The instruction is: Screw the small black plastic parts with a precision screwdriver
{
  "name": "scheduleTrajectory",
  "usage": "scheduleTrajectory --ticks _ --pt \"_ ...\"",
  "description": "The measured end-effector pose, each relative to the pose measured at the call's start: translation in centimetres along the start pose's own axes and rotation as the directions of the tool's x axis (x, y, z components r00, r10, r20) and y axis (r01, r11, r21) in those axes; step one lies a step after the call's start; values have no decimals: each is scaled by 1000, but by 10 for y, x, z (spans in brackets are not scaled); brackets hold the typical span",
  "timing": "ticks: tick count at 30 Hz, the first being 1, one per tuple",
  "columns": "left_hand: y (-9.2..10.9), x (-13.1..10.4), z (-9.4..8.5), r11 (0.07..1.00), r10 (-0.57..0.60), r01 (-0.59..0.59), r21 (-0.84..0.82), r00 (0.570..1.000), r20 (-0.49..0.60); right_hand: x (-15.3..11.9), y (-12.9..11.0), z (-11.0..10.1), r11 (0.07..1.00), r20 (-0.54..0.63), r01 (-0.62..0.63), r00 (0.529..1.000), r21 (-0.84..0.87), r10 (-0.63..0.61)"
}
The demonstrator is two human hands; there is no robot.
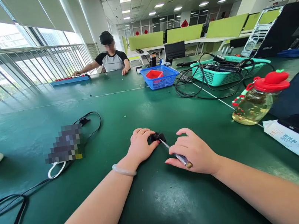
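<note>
Black part (157, 137) pinched by L hand (141, 145); R hand (193, 151) grips screwdriver (176, 155), tip up-left.

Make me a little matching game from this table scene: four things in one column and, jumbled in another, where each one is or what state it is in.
Things:
1. small black part
2. screwdriver
3. red tray
4. bottle with red lid

Places or states:
A. lying on its side on the green table
B. inside the blue basket
C. pinned under the left hand fingertips
D. held in the right hand, tip at the part

Pairs: 1-C, 2-D, 3-B, 4-A
</note>
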State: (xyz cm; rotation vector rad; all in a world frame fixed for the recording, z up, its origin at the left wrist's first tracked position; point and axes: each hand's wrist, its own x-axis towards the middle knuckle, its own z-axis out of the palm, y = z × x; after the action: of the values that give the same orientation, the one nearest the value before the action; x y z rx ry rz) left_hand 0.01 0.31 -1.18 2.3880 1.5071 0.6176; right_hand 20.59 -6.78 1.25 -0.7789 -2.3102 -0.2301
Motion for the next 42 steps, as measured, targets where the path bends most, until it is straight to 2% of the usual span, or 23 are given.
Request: scheduleTrajectory --ticks 8,27,42 --pt "1 -1 0 1000 -3 3 20 1000 9 0 0 3 999 79 7 997 -43 -3" --pt "0 0 1 1000 25 -25 2 1000 14 0 2 3 998 71 10 997 -58 -6" --pt "-1 1 0 999 33 -33 11 999 12 0 2 4 999 19 11 1000 -38 -10"
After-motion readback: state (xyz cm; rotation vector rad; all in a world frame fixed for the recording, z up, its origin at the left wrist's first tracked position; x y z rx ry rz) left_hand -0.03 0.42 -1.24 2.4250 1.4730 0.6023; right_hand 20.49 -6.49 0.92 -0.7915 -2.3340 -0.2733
